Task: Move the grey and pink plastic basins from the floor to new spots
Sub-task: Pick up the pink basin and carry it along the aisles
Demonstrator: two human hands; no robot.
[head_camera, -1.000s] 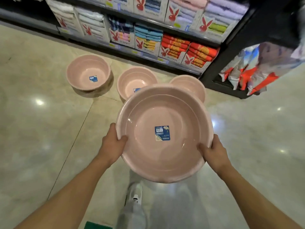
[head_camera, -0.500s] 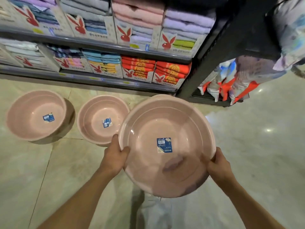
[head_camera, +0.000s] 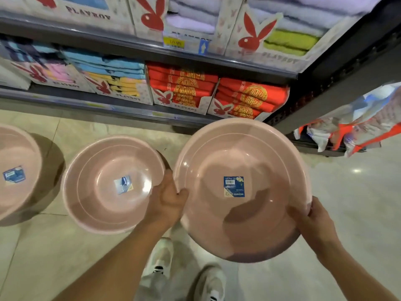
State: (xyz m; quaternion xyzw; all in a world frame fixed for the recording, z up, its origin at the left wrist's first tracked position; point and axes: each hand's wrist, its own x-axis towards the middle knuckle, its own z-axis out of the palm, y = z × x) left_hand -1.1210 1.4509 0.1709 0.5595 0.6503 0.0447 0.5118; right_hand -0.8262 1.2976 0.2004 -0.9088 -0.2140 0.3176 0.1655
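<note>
Left hand and right hand clamped on pink basin rim, opposite sides

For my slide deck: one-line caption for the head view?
Both hands hold a pink basin above the floor beside two others.

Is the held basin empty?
Empty: the pink basin, held at its rim by both hands, shows only a blue label on its bare bottom.

Three pink plastic basins: one held, one on the floor beside it, one cut off at the left edge. Two hands, left and right. Two white shoes. Two shelf tiers of boxed towels.
</note>
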